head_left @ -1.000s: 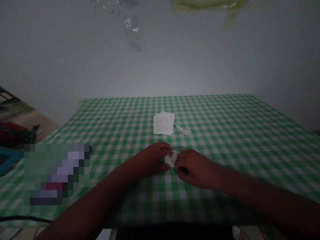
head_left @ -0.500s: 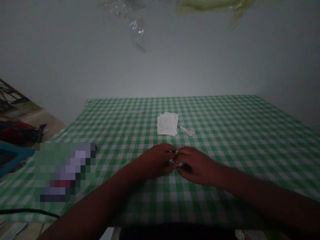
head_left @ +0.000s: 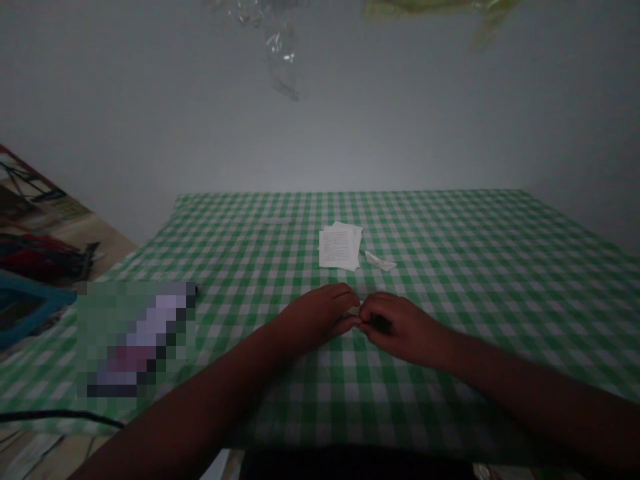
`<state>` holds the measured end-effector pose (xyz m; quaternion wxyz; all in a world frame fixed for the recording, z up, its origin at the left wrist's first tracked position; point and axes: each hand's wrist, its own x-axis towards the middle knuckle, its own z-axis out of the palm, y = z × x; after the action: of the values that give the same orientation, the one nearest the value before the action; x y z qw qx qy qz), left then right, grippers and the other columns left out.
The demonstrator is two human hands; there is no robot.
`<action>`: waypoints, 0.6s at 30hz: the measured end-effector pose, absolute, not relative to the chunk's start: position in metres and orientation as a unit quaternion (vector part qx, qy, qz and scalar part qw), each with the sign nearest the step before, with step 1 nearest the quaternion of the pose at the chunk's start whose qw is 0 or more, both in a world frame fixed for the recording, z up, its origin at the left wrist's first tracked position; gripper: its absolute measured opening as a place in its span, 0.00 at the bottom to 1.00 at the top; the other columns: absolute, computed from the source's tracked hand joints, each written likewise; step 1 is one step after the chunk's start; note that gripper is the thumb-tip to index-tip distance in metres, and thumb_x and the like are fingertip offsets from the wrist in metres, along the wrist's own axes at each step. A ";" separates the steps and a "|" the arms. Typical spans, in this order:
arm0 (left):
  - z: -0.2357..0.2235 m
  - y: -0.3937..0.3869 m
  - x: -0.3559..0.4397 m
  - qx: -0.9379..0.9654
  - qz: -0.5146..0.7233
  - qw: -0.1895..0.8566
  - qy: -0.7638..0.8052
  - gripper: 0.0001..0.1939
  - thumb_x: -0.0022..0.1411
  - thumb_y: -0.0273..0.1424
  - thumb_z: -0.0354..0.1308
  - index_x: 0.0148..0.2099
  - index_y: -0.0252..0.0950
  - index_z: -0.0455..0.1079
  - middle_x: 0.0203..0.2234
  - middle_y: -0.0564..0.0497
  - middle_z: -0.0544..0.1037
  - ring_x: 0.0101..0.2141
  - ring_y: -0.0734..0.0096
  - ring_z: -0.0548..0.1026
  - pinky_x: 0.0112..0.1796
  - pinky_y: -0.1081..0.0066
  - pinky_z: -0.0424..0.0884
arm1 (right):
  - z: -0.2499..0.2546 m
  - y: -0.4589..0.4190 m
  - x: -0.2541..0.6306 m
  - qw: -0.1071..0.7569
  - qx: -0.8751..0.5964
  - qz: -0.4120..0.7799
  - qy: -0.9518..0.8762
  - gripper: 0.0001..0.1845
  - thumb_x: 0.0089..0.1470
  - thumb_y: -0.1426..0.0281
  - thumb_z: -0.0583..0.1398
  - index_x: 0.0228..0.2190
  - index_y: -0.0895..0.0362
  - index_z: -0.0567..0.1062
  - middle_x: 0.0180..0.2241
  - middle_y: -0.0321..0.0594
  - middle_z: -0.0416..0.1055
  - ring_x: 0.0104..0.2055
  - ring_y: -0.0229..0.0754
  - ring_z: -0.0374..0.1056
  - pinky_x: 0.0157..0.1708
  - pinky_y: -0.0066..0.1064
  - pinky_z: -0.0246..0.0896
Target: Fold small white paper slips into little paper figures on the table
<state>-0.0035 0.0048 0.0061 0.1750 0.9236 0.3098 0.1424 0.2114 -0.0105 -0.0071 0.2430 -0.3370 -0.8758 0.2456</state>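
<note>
My left hand (head_left: 324, 312) and my right hand (head_left: 397, 327) meet low over the tablecloth, in the middle of the head view. Both are closed, fingertips pinching a small piece of paper (head_left: 354, 311). Most of that paper is hidden behind the fingers; only a pale sliver shows. Beyond the hands lies a loose stack of printed paper sheets (head_left: 339, 248). To its right sits a small folded paper boat (head_left: 381, 261), apart from the stack.
A green and white checked tablecloth (head_left: 450, 240) covers the table. At the left lies a pixelated, phone-like object (head_left: 150, 333), with a black cable (head_left: 60, 415) near the front edge. Clear plastic (head_left: 283, 57) hangs on the wall behind.
Both hands have drawn closer around the paper, and less of it shows now. The whole view has shifted slightly. The stack and the paper boat stay in place on the cloth.
</note>
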 end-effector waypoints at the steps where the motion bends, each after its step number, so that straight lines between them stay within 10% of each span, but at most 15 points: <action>1: 0.004 0.005 -0.003 0.920 0.151 0.165 0.323 0.09 0.66 0.33 0.57 0.46 0.34 0.67 0.42 0.46 0.73 0.44 0.65 0.72 0.46 0.66 0.69 | -0.007 -0.011 0.211 0.244 -0.342 0.245 -0.874 0.06 0.58 0.72 0.58 0.28 0.56 0.66 0.29 0.35 0.68 0.33 0.38 0.64 0.35 0.31 0.58; 18: 0.004 -0.003 0.006 0.906 0.164 0.104 0.377 0.06 0.66 0.33 0.57 0.40 0.37 0.73 0.37 0.50 0.74 0.40 0.66 0.70 0.43 0.65 0.66 | -0.001 -0.018 0.208 0.228 -0.447 0.202 -0.841 0.16 0.61 0.69 0.54 0.50 0.58 0.64 0.31 0.39 0.73 0.29 0.42 0.70 0.28 0.32 0.61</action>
<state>0.0056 -0.0033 0.0043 0.1038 0.9058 0.3765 0.1641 0.2075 -0.0176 -0.0012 0.2278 -0.4475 -0.8409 0.2021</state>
